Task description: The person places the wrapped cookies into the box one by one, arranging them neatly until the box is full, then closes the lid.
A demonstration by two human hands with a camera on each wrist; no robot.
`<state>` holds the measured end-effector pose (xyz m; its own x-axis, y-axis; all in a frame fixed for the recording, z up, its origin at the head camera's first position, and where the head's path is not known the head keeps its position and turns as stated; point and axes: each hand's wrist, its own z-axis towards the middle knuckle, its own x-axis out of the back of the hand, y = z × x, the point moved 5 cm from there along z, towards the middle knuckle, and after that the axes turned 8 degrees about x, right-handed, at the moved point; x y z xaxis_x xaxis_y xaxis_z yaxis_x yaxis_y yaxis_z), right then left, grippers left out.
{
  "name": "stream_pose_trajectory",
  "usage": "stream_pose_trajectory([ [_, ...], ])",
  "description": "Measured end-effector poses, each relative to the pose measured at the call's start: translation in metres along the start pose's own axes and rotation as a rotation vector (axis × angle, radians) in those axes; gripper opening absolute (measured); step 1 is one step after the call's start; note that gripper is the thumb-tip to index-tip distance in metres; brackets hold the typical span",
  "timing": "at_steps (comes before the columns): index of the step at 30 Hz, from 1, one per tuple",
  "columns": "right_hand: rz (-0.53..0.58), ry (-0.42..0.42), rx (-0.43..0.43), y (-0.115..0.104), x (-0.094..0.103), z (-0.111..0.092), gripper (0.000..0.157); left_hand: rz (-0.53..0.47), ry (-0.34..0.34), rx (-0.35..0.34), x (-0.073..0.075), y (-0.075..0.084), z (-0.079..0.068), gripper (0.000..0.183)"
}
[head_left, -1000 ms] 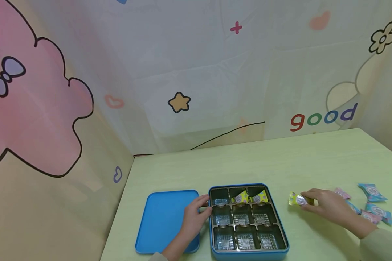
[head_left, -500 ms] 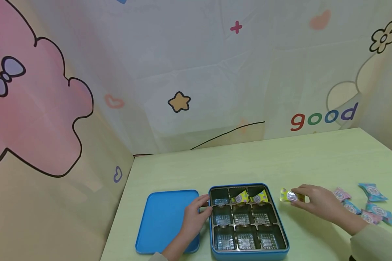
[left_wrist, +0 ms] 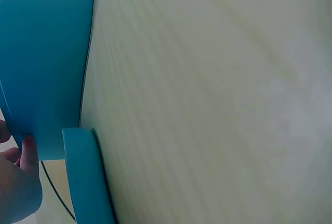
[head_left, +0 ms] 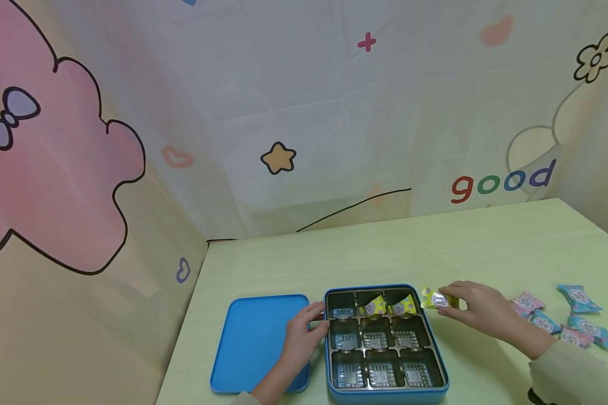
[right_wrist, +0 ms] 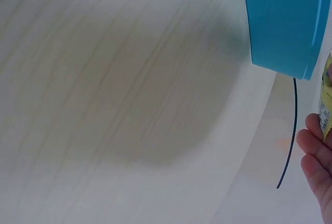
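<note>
One shiny yellow candy (head_left: 439,298), right hand (head_left: 482,307) pinching it; left hand (head_left: 301,334) spread against box (head_left: 388,396).

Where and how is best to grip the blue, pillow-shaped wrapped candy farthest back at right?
Probably grip this blue wrapped candy by its plump middle, from above: the ends look like thin flaps, nothing covers it, and a second blue candy lies close on its near side.
</note>
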<state>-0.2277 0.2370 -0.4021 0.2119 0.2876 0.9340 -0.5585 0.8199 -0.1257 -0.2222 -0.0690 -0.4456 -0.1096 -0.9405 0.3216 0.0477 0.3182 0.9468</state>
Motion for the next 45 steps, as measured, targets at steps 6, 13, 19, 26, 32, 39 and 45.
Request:
stream_pose_trajectory([
  [6, -0.005, 0.022, 0.040, -0.004, -0.003, 0.004, 0.033, 0.020, 0.013, -0.006, -0.003, -0.020, 0.008, 0.037],
  [13, -0.018, 0.041, 0.068, -0.009, -0.005, 0.007, 0.033, 0.007, 0.008, 0.003, -0.004, -0.024, 0.010, 0.037],
  [19, -0.032, 0.044, 0.094, -0.016, -0.006, 0.013, 0.033, 0.011, 0.010, 0.004, -0.004, -0.024, 0.011, 0.035],
  [26, -0.036, 0.030, 0.111, -0.027, -0.006, 0.023, 0.033, 0.020, 0.007, 0.002, -0.004, -0.025, 0.011, 0.037],
  [32, -0.041, 0.030, 0.139, -0.035, -0.007, 0.032, 0.033, 0.021, 0.009, 0.004, -0.004, -0.024, 0.010, 0.038],
  [39, -0.050, 0.021, 0.159, -0.040, -0.009, 0.040, 0.033, 0.018, 0.012, 0.003, -0.004, -0.023, 0.011, 0.037],
  [45, -0.044, 0.009, 0.172, -0.045, -0.006, 0.043, 0.033, 0.021, 0.015, 0.009, -0.004, -0.026, 0.011, 0.037],
])
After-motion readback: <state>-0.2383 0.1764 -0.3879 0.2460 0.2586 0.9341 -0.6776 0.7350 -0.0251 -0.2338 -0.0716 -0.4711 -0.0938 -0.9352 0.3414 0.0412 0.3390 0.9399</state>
